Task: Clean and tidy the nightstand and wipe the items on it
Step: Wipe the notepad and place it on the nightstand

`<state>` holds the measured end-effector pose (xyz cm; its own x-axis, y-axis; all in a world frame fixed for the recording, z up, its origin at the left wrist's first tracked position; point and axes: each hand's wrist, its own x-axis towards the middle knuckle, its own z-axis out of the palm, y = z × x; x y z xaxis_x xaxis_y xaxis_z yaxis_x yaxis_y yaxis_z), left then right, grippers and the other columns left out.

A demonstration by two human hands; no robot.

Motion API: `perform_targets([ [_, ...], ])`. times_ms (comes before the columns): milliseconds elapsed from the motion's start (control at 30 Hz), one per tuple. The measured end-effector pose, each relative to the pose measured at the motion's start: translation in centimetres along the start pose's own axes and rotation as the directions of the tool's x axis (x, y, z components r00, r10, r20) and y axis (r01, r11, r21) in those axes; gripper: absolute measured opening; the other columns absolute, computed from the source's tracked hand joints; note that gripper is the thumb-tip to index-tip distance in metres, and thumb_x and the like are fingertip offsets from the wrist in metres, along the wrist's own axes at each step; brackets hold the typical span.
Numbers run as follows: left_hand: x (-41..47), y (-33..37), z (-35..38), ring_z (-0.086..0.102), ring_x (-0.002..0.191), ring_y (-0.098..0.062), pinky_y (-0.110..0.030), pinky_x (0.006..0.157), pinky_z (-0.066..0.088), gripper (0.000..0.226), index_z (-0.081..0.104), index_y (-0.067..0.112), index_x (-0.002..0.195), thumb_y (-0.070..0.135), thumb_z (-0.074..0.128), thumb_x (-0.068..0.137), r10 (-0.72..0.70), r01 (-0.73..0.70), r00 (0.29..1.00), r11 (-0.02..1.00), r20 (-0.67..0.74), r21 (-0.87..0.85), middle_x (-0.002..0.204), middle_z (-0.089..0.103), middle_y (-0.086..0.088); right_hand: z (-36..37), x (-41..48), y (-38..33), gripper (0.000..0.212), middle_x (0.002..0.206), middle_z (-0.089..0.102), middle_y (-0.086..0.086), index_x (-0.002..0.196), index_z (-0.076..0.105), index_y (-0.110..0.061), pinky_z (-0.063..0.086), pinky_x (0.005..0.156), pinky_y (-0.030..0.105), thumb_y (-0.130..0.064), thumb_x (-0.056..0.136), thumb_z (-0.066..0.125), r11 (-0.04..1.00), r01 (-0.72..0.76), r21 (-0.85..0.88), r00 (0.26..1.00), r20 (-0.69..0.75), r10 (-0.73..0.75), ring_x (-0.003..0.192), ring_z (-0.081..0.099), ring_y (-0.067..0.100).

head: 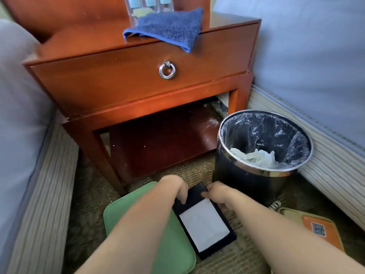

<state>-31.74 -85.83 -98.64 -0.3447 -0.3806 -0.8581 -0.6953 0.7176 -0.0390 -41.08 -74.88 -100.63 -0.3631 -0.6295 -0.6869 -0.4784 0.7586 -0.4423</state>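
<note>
Two hands, one item held between them.

1. Left hand (177,191): fingers (182,196) curl down over the far left edge of the black memo holder (203,220) and grip it.
2. Right hand (219,194): the thumb pinches the far right edge, and the other fingers tuck along the right side, mostly hidden.
3. Black memo holder: a flat rectangle with a white sheet (206,227) set in its face. It lies low by the floor, with its left side over the rim of the green tray (110,212) and the rest over the carpet (88,194). Whether it is resting or lifted cannot be told.
   - Handling, by judgement: light, stiff and probably smooth-faced. It is best held by the long edges so the face stays free for wiping. The sheet may slip or crease.
4. Waste bin (246,186): just beyond the right hand, dark-walled with a clear liner, and crumpled paper (256,157) inside.
5. Orange tray (324,232) and coiled cord (275,205): on the floor to the right.
6. Bench (118,76): red-brown wood with one drawer and a ring pull (167,70).
   - A blue cloth (167,26) is draped over its front edge, well apart from the holder.
   - Bottles (150,2) stand behind the cloth.
7. Beds (15,95): one on each side.
</note>
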Motion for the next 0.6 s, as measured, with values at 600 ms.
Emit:
perform_targets([
  [600, -21.2, -7.4, -11.0, 0.054, 0.09, -0.02, -0.03, 0.088, 0.051, 0.046, 0.056, 0.01, 0.127, 0.041, 0.06, 0.092, 0.021, -0.084, 0.916, 0.987, -0.401, -0.14, 0.095, 0.057, -0.003, -12.1, -14.6, -11.4, 0.021, 0.095, 0.066, 0.0, 0.108, 0.064, -0.017, 0.054, 0.082, 0.039, -0.032, 0.098, 0.053, 0.894, 0.36, 0.267, 0.924, -0.23, -0.304, 0.087, 0.061, 0.02],
])
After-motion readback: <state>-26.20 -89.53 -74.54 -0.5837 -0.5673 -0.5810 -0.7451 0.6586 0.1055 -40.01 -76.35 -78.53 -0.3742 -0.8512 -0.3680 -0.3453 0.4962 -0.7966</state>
